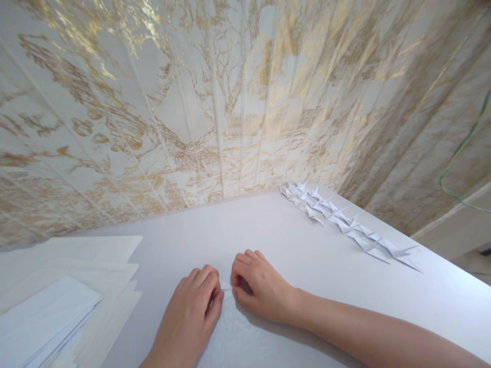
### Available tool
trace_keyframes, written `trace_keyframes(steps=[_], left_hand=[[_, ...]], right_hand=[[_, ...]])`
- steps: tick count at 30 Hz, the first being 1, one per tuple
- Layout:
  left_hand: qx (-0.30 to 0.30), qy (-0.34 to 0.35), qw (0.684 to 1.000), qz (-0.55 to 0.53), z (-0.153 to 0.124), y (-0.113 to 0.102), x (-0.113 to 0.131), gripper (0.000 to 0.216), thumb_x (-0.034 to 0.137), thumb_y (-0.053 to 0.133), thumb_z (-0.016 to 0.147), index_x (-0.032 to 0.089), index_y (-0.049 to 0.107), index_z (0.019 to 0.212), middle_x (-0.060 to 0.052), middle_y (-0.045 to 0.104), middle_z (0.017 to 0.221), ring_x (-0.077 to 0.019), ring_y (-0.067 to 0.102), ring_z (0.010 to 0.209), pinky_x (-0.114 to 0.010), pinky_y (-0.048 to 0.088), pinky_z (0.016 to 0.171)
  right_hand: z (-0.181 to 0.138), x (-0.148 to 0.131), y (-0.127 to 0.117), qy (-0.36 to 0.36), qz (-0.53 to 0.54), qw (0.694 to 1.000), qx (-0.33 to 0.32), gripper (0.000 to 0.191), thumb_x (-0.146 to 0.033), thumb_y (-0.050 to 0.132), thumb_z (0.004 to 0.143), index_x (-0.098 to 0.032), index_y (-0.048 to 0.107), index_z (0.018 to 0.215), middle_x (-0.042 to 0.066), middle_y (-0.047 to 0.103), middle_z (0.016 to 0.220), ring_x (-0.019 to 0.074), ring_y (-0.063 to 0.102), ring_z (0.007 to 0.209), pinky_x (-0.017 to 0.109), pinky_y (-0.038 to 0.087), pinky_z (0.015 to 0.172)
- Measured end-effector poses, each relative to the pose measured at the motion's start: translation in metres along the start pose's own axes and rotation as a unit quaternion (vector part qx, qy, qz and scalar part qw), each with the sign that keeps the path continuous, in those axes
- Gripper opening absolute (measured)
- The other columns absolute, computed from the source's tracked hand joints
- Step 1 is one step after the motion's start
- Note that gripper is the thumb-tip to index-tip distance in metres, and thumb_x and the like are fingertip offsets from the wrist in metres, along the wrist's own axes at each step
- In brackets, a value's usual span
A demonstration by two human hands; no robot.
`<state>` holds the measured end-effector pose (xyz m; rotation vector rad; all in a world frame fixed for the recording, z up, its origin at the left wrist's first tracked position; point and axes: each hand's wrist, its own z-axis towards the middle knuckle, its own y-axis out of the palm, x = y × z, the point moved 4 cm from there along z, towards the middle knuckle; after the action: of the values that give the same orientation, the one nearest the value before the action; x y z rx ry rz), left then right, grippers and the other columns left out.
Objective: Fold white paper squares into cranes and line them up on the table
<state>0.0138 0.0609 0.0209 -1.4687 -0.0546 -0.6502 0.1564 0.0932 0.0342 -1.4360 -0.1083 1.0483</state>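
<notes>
Find paper piece, small and white, between two bare hands over white table. Can make out mainly one thin edge; cannot read full outline against the pale surface. Cannot tell whether touching the tabletop or slightly raised.

Immediately left of paper piece: left hand, back upward, fingers curled inward. Thumb and index nearly closed together, pinching the left end of paper piece, with a small dark gap behind the tips. Cannot see remaining fingertips, tucked under the knuckles.

Immediately right of paper piece: right hand, likewise curled, facing the left across a narrow space. Thumb and index at the opposite end, pinching, with a rounder hollow behind the tips. Nearer than paper piece and off to its right: bare forearm.

Well left of paper piece: off-white sheets, overlapping; lying on them, folded paper stack, bluish white, layered along one edge.

Beyond paper piece and well to its right: folded paper figures, white, pointed, close-set in slanting rows near the table's edge.

Farther beyond paper piece: patterned backdrop, white with gold tree-like motifs and lengthwise creases. Far right of paper piece: green-and-yellow cord, hanging in a curve.
</notes>
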Motion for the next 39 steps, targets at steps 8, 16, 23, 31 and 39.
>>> trace_keyframes(steps=[8,16,23,31,39], left_hand=[[0.011,-0.005,0.999,-0.049,-0.001,0.001,-0.005,0.010,0.015,0.044,0.091,0.023,0.049,0.088,-0.001,0.055,0.089,-0.0225,0.050,0.082,-0.040,0.039,0.074],[-0.001,-0.002,0.998,-0.059,-0.002,-0.002,-0.003,0.012,0.020,0.044,0.093,0.023,0.053,0.087,-0.002,0.057,0.092,-0.0236,0.052,0.085,-0.041,0.039,0.076],[0.009,-0.002,0.998,-0.063,-0.009,0.000,-0.002,0.015,0.034,0.046,0.096,0.024,0.051,0.086,-0.001,0.057,0.090,-0.0240,0.052,0.085,-0.041,0.040,0.076],[-0.003,0.004,0.999,-0.048,-0.007,0.000,-0.001,0.025,0.031,0.033,0.099,0.024,0.050,0.082,-0.002,0.055,0.090,-0.0244,0.050,0.085,-0.043,0.039,0.077],[0.000,0.002,1.000,-0.007,-0.003,0.000,0.001,0.022,0.024,0.035,0.097,0.023,0.046,0.078,-0.002,0.053,0.084,-0.0237,0.049,0.080,-0.042,0.038,0.072]], right_hand=[[0.000,0.003,-0.002,0.022,0.082,0.996,0.002,0.035,0.005,0.046,0.058,-0.019,0.056,0.082,0.000,0.060,0.082,0.0176,0.050,0.082,0.030,0.034,0.078],[-0.001,0.005,-0.003,0.023,0.114,0.993,0.025,0.028,0.005,0.050,0.074,-0.018,0.060,0.085,0.000,0.062,0.082,0.0173,0.051,0.082,0.031,0.035,0.079],[-0.002,0.003,-0.004,0.001,0.097,0.995,0.003,0.020,0.001,0.057,0.077,-0.018,0.061,0.083,0.000,0.062,0.082,0.0171,0.051,0.084,0.031,0.035,0.081],[-0.001,0.002,-0.004,-0.007,0.058,0.998,-0.016,0.015,-0.006,0.066,0.075,-0.017,0.055,0.073,0.002,0.057,0.086,0.0181,0.049,0.085,0.031,0.036,0.081],[0.000,-0.002,-0.006,-0.004,0.012,1.000,-0.029,0.013,-0.008,0.062,0.076,-0.017,0.053,0.073,0.002,0.056,0.087,0.0179,0.047,0.086,0.032,0.035,0.080]])
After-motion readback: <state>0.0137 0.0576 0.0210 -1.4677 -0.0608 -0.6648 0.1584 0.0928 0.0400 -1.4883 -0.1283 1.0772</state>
